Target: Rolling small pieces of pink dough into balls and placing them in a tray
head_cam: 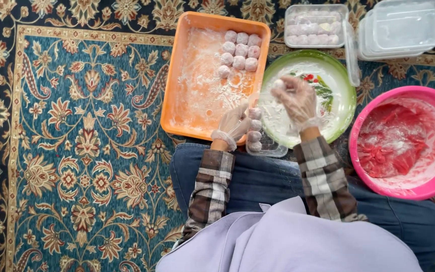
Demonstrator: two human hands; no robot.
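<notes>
orange tray (187, 75) holds floured dough balls (240, 49).

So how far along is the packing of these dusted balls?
Done: a filled lidded box sits at the back. In hand: the right hand holds one ball over the green plate; the left hand steadies a part-filled clear box. Left: seven balls on the orange tray.
</notes>
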